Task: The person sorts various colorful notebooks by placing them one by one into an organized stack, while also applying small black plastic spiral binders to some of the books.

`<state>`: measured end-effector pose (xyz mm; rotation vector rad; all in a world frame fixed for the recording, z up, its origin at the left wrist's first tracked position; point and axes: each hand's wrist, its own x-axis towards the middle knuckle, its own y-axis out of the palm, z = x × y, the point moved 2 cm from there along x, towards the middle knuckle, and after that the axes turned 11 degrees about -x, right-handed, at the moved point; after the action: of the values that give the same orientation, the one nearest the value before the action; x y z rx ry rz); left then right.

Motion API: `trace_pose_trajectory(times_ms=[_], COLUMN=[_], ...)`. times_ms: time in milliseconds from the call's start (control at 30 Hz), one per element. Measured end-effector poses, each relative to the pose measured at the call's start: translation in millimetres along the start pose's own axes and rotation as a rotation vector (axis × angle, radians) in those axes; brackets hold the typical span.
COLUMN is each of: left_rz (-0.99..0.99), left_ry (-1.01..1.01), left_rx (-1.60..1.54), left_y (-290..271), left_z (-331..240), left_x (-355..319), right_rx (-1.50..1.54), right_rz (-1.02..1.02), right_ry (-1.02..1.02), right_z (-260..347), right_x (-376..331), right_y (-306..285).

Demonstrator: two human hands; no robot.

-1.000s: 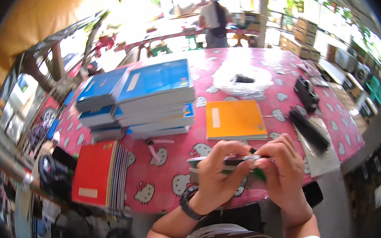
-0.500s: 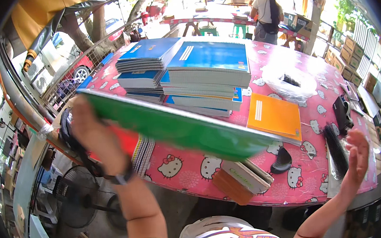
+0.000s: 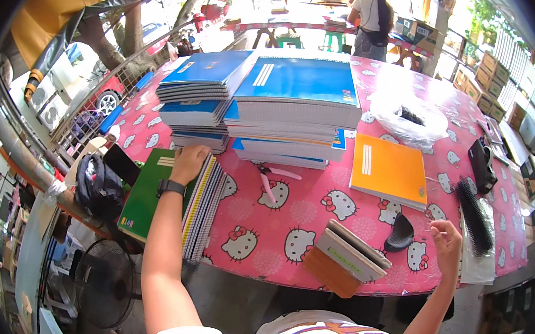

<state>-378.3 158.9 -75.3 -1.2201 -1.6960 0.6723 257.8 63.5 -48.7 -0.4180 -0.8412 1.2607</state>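
Note:
My left hand [image 3: 189,162], with a black watch on its wrist, rests flat on a green notebook [image 3: 145,191] that tops a spiral-bound stack [image 3: 202,204] at the table's left edge. My right hand [image 3: 446,243] hovers near the front right edge, fingers loosely curled, holding nothing. It is beside a black curved tool [image 3: 400,233] and a strip of black binding combs [image 3: 473,216]. A small pile of thin pads [image 3: 345,255] hangs over the front edge between my hands.
Tall stacks of blue notebooks [image 3: 287,105] fill the back of the pink patterned table [image 3: 253,219]. An orange notebook [image 3: 389,170], pink pliers [image 3: 268,179] and a plastic bag [image 3: 411,119] lie nearby. A black bag [image 3: 97,185] and a fan [image 3: 103,286] are at left. A person [image 3: 372,15] stands behind.
The green notebook, held up in my left hand a moment ago, now lies on the left stack. My right hand has drawn slightly inward near the front edge.

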Motion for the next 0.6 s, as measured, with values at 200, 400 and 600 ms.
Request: trace_pose_trajectory(times_ms=[200, 400, 600], left_rz=[0.082, 0.160, 0.226], left_ry=[-0.051, -0.075, -0.021], left_rx=[0.094, 0.070, -0.021], left_y=[8.7, 3.4, -1.0], left_z=[-15.9, -23.4, -8.5], left_x=[-3.7, -5.1, -2.3], right_rx=[-0.263, -0.430, -0.433], right_rz=[-0.052, -0.139, -0.299], right_ry=[-0.124, -0.118, -0.175], right_z=[0.6, -31.2, -44.3], right_x=[-0.6, -6.9, 26.6], right_y=[38.8, 74.8, 37.6])
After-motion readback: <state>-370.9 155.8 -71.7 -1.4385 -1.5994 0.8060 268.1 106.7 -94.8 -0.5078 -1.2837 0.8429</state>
